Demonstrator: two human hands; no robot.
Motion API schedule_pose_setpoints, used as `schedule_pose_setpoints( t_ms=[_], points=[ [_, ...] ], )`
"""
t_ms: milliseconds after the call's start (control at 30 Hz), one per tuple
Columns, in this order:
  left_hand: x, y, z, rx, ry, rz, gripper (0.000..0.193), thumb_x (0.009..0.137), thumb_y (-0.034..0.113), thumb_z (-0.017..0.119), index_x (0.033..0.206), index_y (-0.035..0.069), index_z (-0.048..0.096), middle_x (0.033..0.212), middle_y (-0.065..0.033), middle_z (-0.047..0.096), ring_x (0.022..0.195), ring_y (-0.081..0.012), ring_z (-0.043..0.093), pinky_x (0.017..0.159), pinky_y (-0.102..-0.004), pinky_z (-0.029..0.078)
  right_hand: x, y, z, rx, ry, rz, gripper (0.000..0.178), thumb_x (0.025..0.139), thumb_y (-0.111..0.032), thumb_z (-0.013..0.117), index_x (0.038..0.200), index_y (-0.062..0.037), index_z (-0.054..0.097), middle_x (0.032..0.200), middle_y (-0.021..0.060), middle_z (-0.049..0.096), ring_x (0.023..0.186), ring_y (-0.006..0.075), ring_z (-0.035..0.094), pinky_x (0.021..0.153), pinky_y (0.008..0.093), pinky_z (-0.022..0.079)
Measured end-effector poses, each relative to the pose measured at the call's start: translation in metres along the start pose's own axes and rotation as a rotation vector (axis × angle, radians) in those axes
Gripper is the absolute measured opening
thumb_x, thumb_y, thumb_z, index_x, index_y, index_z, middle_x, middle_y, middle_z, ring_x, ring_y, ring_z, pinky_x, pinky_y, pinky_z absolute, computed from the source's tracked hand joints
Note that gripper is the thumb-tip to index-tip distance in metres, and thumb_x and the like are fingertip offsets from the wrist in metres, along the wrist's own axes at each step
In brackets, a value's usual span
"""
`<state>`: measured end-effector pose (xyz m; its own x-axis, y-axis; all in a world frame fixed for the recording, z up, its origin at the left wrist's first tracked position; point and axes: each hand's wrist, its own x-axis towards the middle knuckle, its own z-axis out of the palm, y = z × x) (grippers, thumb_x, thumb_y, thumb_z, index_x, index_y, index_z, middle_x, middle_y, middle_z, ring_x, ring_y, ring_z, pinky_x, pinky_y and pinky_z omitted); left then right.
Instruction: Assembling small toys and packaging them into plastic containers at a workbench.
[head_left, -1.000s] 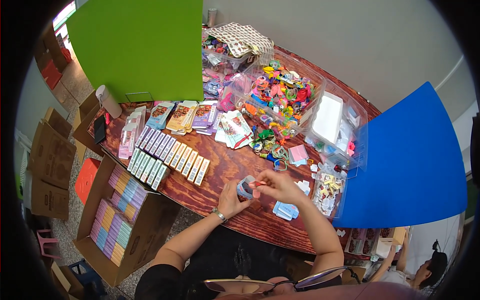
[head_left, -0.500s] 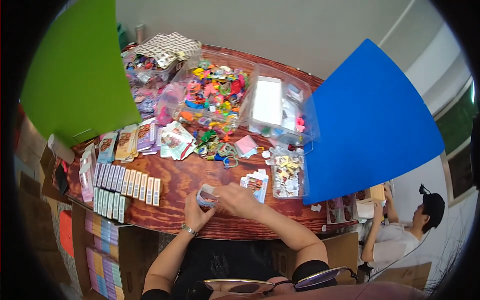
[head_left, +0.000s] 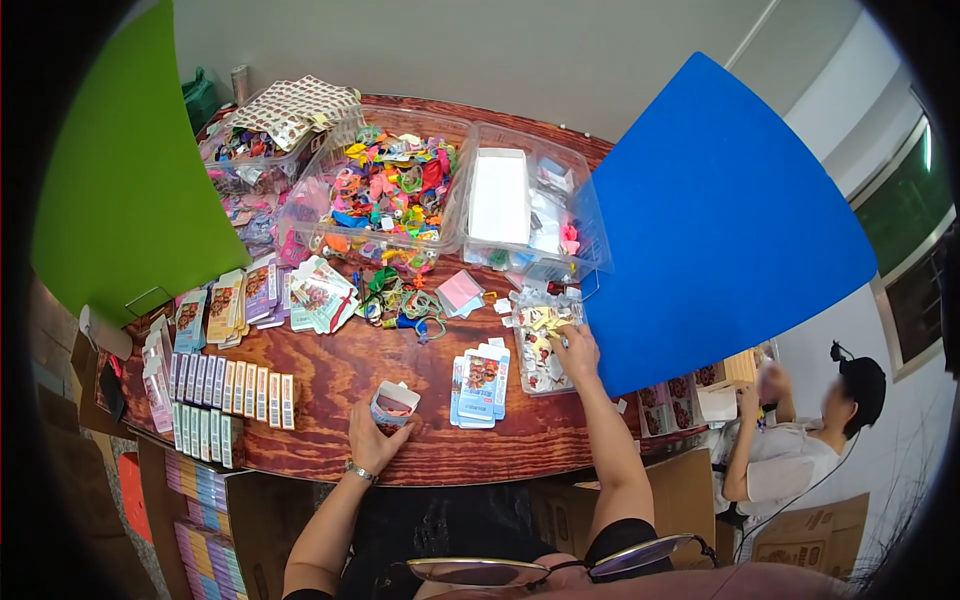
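Lower centre of the frame, the left hand (head_left: 373, 440) grips an open carton (head_left: 392, 413) on the desk (head_left: 325, 375); I can't tell whether the right hand (head_left: 578, 358), at the clear tray (head_left: 548, 389), grips anything.

Across the worktop (head_left: 325, 375) we go: rows of boxes (head_left: 230, 388) left, then the lone carton (head_left: 396, 398), flat packs (head_left: 480, 385), the tray (head_left: 520, 370) rightmost; behind, the toy bin (head_left: 455, 212).

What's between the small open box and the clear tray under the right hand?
A stack of flat blue cartons lies there on the table, as the head view shows.
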<state>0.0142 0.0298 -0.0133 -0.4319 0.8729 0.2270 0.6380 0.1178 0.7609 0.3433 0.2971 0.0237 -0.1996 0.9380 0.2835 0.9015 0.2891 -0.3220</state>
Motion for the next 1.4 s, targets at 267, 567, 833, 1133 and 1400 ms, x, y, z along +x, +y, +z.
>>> schedule_pose_setpoints(
  t_ms=[267, 567, 833, 1133, 1400],
  points=[
    [-0.001, -0.002, 0.000, -0.011, -0.021, -0.010, 0.081, 0.064, 0.024, 0.090, 0.129, 0.000, 0.047, 0.115, -0.0204, 0.057, 0.108, -0.0374, 0.057, 0.092, -0.0449, 0.047, 0.014, 0.003, 0.005, 0.073, 0.078, 0.032, 0.012, 0.083, -0.022, 0.072, 0.091, -0.0138, 0.072, 0.095, 0.0107, 0.065, 0.087, 0.0328, 0.065, 0.073, 0.0444, 0.052],
    [0.002, -0.003, 0.004, 0.018, -0.023, -0.006, 0.083, 0.064, 0.024, 0.090, 0.130, -0.002, 0.047, 0.116, -0.0204, 0.056, 0.108, -0.0371, 0.057, 0.092, -0.0448, 0.048, 0.015, 0.003, 0.012, -0.038, -0.063, -0.003, 0.010, 0.080, -0.021, 0.074, 0.088, -0.0139, 0.073, 0.096, 0.0093, 0.065, 0.088, 0.0310, 0.065, 0.074, 0.0420, 0.052],
    [0.001, -0.004, 0.002, 0.022, -0.018, 0.006, 0.082, 0.065, 0.026, 0.090, 0.129, -0.002, 0.047, 0.115, -0.0213, 0.057, 0.106, -0.0371, 0.059, 0.090, -0.0437, 0.049, 0.020, -0.003, -0.017, 0.298, 0.221, -0.047, 0.006, 0.087, -0.015, 0.068, 0.093, -0.0141, 0.070, 0.096, 0.0090, 0.065, 0.088, 0.0299, 0.065, 0.073, 0.0428, 0.053],
    [0.001, -0.005, 0.005, 0.027, 0.003, 0.012, 0.082, 0.064, 0.026, 0.090, 0.128, -0.003, 0.048, 0.115, -0.0217, 0.058, 0.106, -0.0372, 0.059, 0.089, -0.0439, 0.049, -0.008, -0.001, 0.003, 0.093, -0.567, -0.241, 0.018, 0.088, -0.011, 0.063, 0.104, -0.0088, 0.069, 0.096, 0.0175, 0.071, 0.092, 0.0345, 0.069, 0.080, 0.0439, 0.054],
    [-0.002, -0.003, 0.001, 0.008, 0.008, -0.014, 0.080, 0.063, 0.026, 0.090, 0.127, -0.002, 0.049, 0.114, -0.0212, 0.058, 0.106, -0.0383, 0.058, 0.091, -0.0454, 0.048, -0.003, -0.001, -0.003, 0.234, -0.526, -0.192, 0.017, 0.087, -0.008, 0.066, 0.103, -0.0036, 0.069, 0.093, 0.0173, 0.071, 0.080, 0.0322, 0.070, 0.074, 0.0416, 0.055]
  ],
)
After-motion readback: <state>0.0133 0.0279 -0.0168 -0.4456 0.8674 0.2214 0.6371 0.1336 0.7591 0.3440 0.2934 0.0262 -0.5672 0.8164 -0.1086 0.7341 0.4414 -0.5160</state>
